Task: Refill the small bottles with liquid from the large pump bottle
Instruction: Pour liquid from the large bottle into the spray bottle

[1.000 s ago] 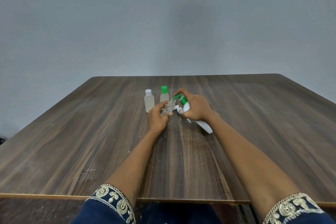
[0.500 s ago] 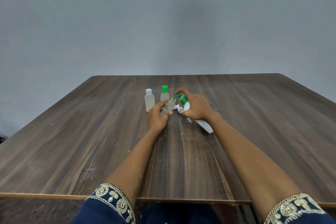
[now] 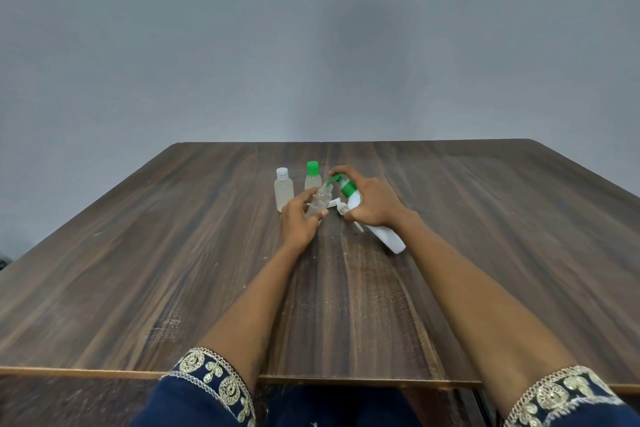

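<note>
Large pump bottle (image 3: 381,232), gripped tilted by right hand (image 3: 372,206), feeds the uncapped small bottle (image 3: 318,203) in left hand's (image 3: 298,222) grip; two capped bottles (image 3: 284,189) at eleven o'clock look filled

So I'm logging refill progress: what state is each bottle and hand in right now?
Large pump bottle: tilted, green nozzle at the clear bottle's mouth.
Clear small bottle: uncapped, tilted, held.
White-capped bottle: upright, capped.
Green-capped bottle: upright, capped.
Left hand: grips clear small bottle.
Right hand: grips large pump bottle.
</note>
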The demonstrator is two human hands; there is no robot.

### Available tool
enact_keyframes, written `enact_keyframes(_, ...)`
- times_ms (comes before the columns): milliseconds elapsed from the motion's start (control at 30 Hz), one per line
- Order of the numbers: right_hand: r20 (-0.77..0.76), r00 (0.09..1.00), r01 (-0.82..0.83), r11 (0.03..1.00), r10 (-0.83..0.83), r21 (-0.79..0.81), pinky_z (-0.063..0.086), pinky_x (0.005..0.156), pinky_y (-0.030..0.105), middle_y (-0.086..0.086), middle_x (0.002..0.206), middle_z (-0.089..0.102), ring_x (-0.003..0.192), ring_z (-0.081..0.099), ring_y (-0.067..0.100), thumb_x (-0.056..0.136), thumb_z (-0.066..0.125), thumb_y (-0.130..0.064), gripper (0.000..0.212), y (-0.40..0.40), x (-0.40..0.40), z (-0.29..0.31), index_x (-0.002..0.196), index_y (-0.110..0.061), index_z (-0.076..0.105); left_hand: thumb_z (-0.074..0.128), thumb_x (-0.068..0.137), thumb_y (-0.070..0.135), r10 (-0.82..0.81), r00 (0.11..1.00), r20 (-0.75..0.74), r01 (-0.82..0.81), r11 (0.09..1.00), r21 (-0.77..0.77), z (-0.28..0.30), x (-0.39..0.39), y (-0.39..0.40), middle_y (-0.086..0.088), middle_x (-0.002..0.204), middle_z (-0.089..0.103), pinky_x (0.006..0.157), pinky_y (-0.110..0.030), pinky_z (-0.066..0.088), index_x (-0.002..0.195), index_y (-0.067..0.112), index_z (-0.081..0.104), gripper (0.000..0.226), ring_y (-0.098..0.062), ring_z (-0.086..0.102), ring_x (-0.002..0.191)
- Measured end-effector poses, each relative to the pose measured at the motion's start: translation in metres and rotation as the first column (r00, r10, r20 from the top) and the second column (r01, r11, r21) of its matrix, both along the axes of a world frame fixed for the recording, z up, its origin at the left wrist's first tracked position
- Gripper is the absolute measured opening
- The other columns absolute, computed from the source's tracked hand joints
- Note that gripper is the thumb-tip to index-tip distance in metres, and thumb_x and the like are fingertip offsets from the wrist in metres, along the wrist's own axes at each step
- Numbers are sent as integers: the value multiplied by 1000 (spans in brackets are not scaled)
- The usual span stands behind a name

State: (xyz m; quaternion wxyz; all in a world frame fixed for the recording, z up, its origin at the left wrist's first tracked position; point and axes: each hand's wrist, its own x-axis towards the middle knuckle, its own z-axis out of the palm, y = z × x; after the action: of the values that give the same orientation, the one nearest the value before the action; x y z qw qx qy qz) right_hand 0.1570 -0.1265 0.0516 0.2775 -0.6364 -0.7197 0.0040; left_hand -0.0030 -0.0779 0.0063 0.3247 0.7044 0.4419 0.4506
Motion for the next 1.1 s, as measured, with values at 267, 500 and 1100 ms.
enact_keyframes(267,-32,999,27,999,-26,28,34,52,26,-6,59,46,53,46,13,68,70,-18,62,0,-2,-3,121,-33,43,72,78,10,-13,1000,-6,13,1000,4,3,1,-4,-6,117,65,90,-36,50,125,19,58,50,-16,58,95)
enact_keyframes(500,-32,999,9,1000,-9,15,42,51,30,0,61,53,54,51,17,68,71,-20,71,1,-1,-2,127,-39,38,71,78,8,-12,1000,17,12,1000,14,7,2,-4,-6,118,64,86,-29,46,126,16,58,50,-14,56,94)
enact_keyframes(1100,-65,998,17,998,-13,53,35,50,24,-7,57,46,51,46,14,69,72,-18,68,0,2,-2,127,-35,43,70,80,10,-13,1000,-5,13,1000,-9,10,5,-5,-8,123,62,91,-36,49,128,17,56,51,-22,58,103)
